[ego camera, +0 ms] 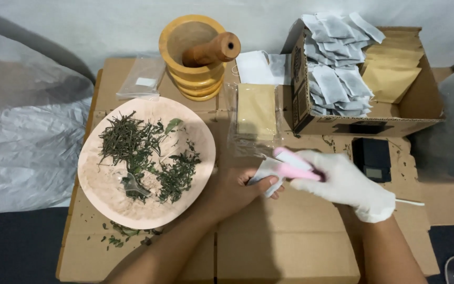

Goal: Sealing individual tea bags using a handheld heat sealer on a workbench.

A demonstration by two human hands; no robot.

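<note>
My bare left hand (237, 192) pinches a small white paper sachet (265, 171) near the middle of the cardboard surface. My right hand (345, 184), in a white glove, grips a pink and white handheld tool (295, 164) whose jaws meet the sachet's upper edge. A thin white cord (410, 202) trails from the tool to the right. Left of my hands sits a wide pale wooden bowl (195, 142) with dried green herbs (148, 155) and a small clear scoop (134, 185) in it.
A wooden mortar (193, 79) with a pestle (211, 50) stands at the back. An open cardboard box (395, 123) holds several white sachets (337, 79) and tan pouches (392, 71). A small black scale (372, 158), a bagged tan pouch (257, 110), a clear zip bag (142, 79) and herb crumbs (119, 236) lie around.
</note>
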